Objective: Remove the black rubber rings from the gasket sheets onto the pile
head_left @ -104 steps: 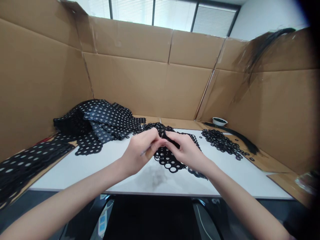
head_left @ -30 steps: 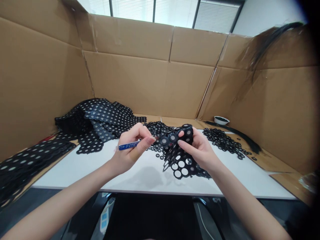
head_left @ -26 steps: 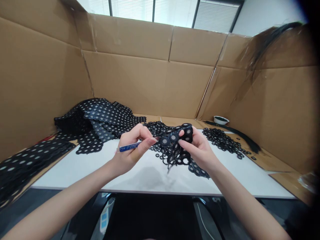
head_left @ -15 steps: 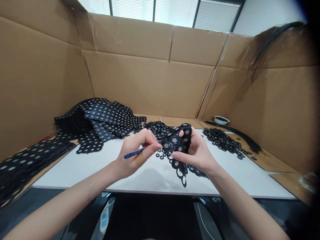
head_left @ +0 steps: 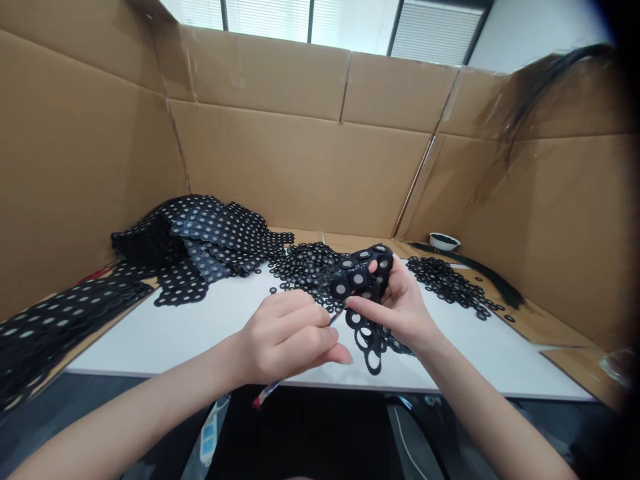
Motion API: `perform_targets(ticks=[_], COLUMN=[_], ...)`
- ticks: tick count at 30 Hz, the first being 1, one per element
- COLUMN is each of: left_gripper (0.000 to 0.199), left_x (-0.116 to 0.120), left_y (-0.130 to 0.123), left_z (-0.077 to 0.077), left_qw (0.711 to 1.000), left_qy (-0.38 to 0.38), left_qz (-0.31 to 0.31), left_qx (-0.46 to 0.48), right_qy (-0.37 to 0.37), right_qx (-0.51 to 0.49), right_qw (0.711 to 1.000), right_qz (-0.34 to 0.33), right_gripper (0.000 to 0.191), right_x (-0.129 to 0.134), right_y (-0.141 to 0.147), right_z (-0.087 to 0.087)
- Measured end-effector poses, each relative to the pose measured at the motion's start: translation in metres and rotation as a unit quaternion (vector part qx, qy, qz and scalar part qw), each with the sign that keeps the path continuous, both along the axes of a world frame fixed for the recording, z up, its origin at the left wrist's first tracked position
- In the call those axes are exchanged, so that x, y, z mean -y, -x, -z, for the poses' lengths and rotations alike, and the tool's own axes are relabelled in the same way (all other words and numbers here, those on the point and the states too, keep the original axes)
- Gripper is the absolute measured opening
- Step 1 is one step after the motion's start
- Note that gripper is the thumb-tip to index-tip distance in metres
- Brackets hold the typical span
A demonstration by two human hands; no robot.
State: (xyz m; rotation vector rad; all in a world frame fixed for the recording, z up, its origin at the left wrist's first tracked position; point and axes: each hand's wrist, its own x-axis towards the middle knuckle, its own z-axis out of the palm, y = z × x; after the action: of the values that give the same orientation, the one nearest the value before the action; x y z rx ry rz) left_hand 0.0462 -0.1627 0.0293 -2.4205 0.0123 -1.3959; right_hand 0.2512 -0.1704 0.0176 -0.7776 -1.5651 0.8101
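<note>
My left hand is closed around a thin blue pen-like tool with a red end, which points down and left below the fist. The tool's other end reaches up to the black dotted fabric. That fabric is bunched in my right hand, whose thumb presses its lower edge. From it a strip of open black rings hangs over the white tabletop. Behind the fabric lies a pile of small black rings.
Black dotted fabric is heaped at the back left, and more sheets lie at the left edge. A second ring pile, a white bowl and a dark fibre bundle are at the right. Cardboard walls surround the table.
My left hand has turned over and moved down and right, and the tool now slants steeply. The fabric in my right hand has shifted slightly right, uncovering more of the ring pile.
</note>
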Motion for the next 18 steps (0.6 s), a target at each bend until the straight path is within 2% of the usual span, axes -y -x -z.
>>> perform_targets(ticks=[9, 18], left_gripper=[0.019, 0.016], left_x=[-0.0076, -0.0065], left_y=[-0.0045, -0.0089], left_z=[0.0053, 0.0047], left_qw=[0.998, 0.998], left_qy=[-0.062, -0.052], left_qz=[-0.005, -0.025], left_qx=[0.027, 0.035], right_qy=[-0.022, 0.039], right_qx=[-0.038, -0.101], right_qw=[0.999, 0.992], right_qz=[-0.023, -0.06], right_gripper=[0.042, 0.04], right_x=[0.0007, -0.0018], right_y=[0.0004, 0.0043], right_z=[0.002, 0.0023])
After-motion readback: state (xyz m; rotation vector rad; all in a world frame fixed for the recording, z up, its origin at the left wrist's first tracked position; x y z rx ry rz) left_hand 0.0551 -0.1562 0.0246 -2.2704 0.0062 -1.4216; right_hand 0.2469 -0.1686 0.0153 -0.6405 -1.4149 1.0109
